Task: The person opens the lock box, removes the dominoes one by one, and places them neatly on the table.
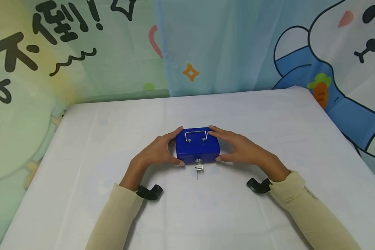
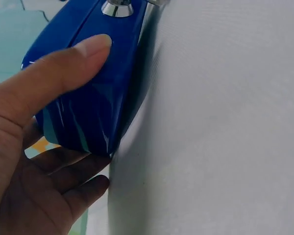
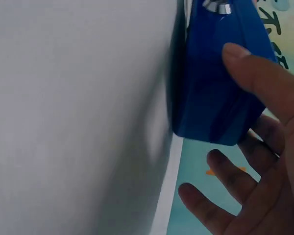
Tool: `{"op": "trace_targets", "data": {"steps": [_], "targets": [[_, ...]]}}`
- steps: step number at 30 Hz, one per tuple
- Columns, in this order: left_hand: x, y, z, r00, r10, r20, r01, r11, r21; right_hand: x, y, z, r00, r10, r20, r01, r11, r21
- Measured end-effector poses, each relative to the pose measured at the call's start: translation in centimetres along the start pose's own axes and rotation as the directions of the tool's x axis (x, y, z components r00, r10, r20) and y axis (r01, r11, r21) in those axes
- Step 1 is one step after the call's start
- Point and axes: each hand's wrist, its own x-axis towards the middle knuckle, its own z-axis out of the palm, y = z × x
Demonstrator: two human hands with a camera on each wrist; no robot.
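Observation:
A small blue metal cash box [image 1: 197,149] sits at the middle of the white table, its lid down. On the lid is a thin wire handle [image 1: 196,131], and a silver lock with keys [image 1: 199,167] hanging from it projects from the front. My left hand [image 1: 160,150] grips the box's left end, thumb on the front face and fingers toward the back. At the other end my right hand [image 1: 240,147] holds it the same way. Both wrist views show a thumb pressed on the front near the lock; some fingers stand off the box [image 3: 206,103].
The table [image 1: 118,222] has a white cloth over it. Behind hangs a printed curtain [image 1: 222,45] with cartoon figures and lettering. A black wrist device [image 1: 150,192] is strapped at each beige sleeve cuff.

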Motion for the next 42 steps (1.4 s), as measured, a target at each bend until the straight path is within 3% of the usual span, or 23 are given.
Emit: {"op": "trace_targets", "data": {"steps": [5, 10, 22, 29, 42], "targets": [[0.02, 0.4, -0.1, 0.998, 0.059, -0.001, -0.059, 0.996, 0.06, 0.15, -0.39, 0.02, 1.0, 0.007, -0.009, -0.007, 0.999, -0.053], [0.07, 0.73, -0.12, 0.997, 0.076, 0.004, -0.076, 0.992, 0.104, 0.09, -0.71, -0.15, 1.0, 0.024, -0.004, -0.025, 0.996, -0.083], [-0.32, 0.09, -0.35, 0.999, 0.048, -0.019, -0.048, 0.999, -0.021, 0.29, -0.27, -0.36, 0.999, -0.052, -0.006, 0.052, 0.999, -0.011], [-0.21, 0.17, -0.57, 1.0, 0.007, 0.014, -0.006, 0.999, -0.045, 0.11, -0.39, -0.39, 0.999, -0.047, 0.001, 0.047, 0.999, 0.023], [-0.41, 0.04, -0.91, 0.998, 0.027, 0.057, -0.024, 0.998, -0.051, -0.12, -0.46, -0.39, 0.999, -0.049, 0.021, 0.049, 0.998, 0.038]]}}
